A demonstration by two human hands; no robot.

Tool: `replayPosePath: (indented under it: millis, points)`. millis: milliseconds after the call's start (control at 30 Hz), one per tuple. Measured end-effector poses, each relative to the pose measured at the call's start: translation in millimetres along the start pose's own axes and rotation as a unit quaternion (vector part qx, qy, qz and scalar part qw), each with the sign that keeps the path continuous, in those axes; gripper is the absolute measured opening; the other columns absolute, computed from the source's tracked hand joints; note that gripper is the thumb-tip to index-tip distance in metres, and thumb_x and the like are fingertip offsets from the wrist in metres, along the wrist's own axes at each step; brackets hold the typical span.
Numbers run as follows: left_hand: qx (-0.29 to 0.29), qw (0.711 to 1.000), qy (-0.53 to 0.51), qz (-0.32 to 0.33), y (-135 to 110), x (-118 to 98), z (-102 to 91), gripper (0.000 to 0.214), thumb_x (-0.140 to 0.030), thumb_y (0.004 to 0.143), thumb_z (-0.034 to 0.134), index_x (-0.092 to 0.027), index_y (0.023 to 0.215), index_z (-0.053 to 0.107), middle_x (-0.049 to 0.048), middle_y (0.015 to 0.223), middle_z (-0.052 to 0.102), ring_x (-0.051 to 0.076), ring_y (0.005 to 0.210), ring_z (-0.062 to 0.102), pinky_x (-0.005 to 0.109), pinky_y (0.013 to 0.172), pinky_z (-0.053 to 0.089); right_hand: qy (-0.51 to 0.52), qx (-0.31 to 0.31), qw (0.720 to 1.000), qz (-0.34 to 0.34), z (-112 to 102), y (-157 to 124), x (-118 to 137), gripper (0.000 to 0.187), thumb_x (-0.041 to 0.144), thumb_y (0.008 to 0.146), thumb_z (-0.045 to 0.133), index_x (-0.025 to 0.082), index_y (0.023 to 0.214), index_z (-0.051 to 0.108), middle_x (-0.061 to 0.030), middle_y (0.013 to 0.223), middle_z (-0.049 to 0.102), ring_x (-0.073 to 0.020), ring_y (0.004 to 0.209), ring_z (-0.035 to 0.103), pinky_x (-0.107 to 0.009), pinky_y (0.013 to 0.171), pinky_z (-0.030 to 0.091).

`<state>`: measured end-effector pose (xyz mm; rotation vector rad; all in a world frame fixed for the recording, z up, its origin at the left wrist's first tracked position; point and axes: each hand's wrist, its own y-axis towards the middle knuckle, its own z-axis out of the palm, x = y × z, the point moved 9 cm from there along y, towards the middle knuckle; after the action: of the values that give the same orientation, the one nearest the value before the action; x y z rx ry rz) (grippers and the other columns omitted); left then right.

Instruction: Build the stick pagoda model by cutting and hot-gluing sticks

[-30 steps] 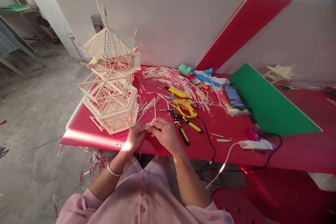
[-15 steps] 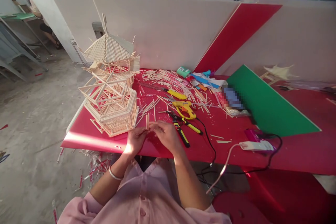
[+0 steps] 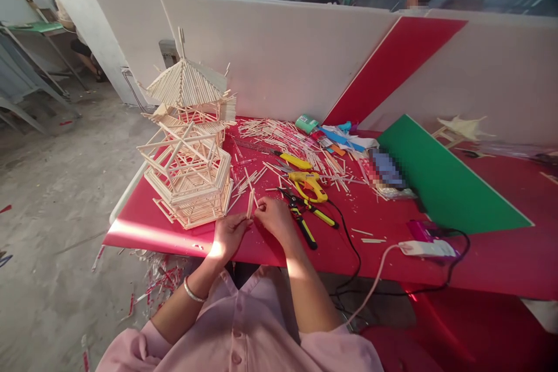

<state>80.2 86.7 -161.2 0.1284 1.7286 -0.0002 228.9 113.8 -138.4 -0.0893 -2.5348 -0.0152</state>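
Note:
Over the front of the red table, my left hand (image 3: pixel 231 236) pinches short wooden sticks (image 3: pixel 250 204) that stand upright from its fingertips. Close beside it, my right hand (image 3: pixel 275 220) is closed on a thin wooden stick (image 3: pixel 256 200) leaning against the others; exactly where one stick ends and another begins is hard to make out. Left of both hands stands a pagoda-like stick model (image 3: pixel 185 168) with a pointed roof and an open hexagonal tier in front. To the right of my right hand lie black-and-yellow pliers (image 3: pixel 303 226) and a yellow hot glue gun (image 3: pixel 309 185).
Many loose sticks (image 3: pixel 279 136) are strewn behind the tools, near a yellow utility knife (image 3: pixel 295 160). A green board (image 3: pixel 449 177) leans at the right. A white power strip (image 3: pixel 427 249) trails cords over the table edge (image 3: pixel 349 272). Pale panels (image 3: pixel 270 52) rise behind.
My right hand has drawn slightly away from the left, and a thin stick now shows at its fingertips. The sticks in my left hand stand a little higher. The view has shifted slightly.

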Motion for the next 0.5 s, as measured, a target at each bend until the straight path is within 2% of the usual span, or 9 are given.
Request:
replayPosePath:
  millis: [133,200,300,500]
  points:
    - [0.003,1.0,-0.008,-0.003,-0.7,0.4,0.6,0.014,-0.032,0.078,0.067,-0.025,0.082,0.079,0.0021,0.08,0.078,0.021,0.071,0.07,0.031,0.071,0.055,0.102,0.004,0.994,-0.043,-7.7,-24.7,1.8,0.016,0.029,0.087,0.054,0.02,0.091,0.066,-0.004,0.085,0.074,-0.0157,0.077,0.069,-0.023,0.068,0.05]
    - [0.005,1.0,-0.012,-0.007,-1.2,0.8,0.9,0.016,-0.031,0.079,0.065,-0.026,0.084,0.079,0.0021,0.083,0.078,0.022,0.075,0.07,0.033,0.074,0.055,0.174,-0.002,0.982,-0.069,-13.6,-35.6,8.8,0.019,0.037,0.088,0.055,0.021,0.089,0.067,-0.0042,0.084,0.074,-0.0167,0.075,0.069,-0.024,0.068,0.052]
    - [0.007,1.0,-0.017,-0.011,-1.2,0.9,0.9,0.016,-0.031,0.078,0.065,-0.026,0.084,0.079,0.0017,0.086,0.078,0.024,0.078,0.071,0.034,0.077,0.056,0.253,-0.023,0.963,-0.087,-20.9,-43.4,17.4,0.018,0.036,0.085,0.059,0.022,0.084,0.069,-0.0041,0.079,0.073,-0.0181,0.07,0.068,-0.027,0.066,0.052]
    - [0.019,1.0,-0.019,-0.004,0.4,-1.3,1.4,0.016,-0.029,0.077,0.064,-0.027,0.081,0.079,0.0006,0.084,0.078,0.023,0.076,0.071,0.033,0.073,0.056,0.271,-0.029,0.958,-0.083,-14.2,-41.2,15.3,0.014,0.034,0.081,0.063,0.023,0.08,0.072,-0.0031,0.079,0.075,-0.0197,0.072,0.07,-0.029,0.069,0.053]
